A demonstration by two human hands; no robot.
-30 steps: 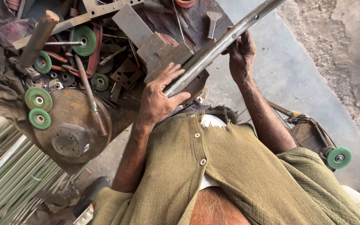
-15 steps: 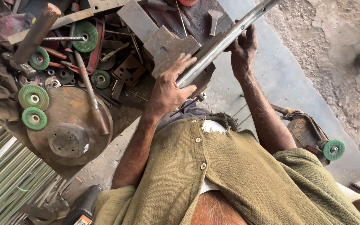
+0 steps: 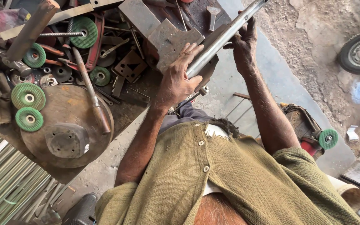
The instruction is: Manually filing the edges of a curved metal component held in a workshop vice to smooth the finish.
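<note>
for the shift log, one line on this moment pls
left hand: grips metal bar | right hand: grips bar higher | bench: green discs, hammer

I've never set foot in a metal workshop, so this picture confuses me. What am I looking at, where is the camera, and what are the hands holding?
The camera sits on the person's head and looks down past an olive cardigan. Both bare hands grip one long grey metal bar: the left hand at the near end, the right hand farther along. The cluttered workbench holds green grinding discs, a rusty round plate, a hammer and scrap metal. At right, an angle grinder lies on the ground.
</note>
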